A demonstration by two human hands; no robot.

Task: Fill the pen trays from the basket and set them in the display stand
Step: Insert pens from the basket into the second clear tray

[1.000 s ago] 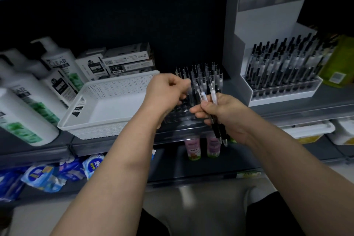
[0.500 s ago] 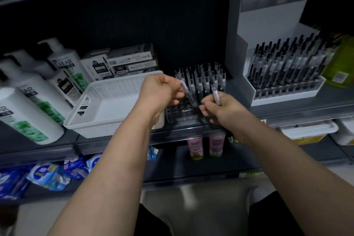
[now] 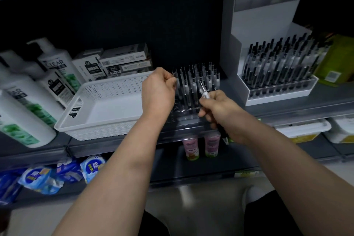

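The basket (image 3: 115,87) is white plastic, matt, its walls pierced with fine holes and its floor smooth. The tray (image 3: 183,116) is clear, glossy plastic that catches the light. The pens (image 3: 193,84) standing in it have see-through plastic barrels with black tops; the single pen (image 3: 203,92) raised in front of them has the same clear, shiny barrel. The display stand (image 3: 258,17) looks like smooth, matt white card or plastic; which one cannot be told. The shelf (image 3: 306,106) is grey and matt, like painted metal. The bottles (image 3: 23,119) are smooth white plastic with printed labels, the boxes (image 3: 124,57) printed card, the blue packets (image 3: 38,178) glossy crinkled film.
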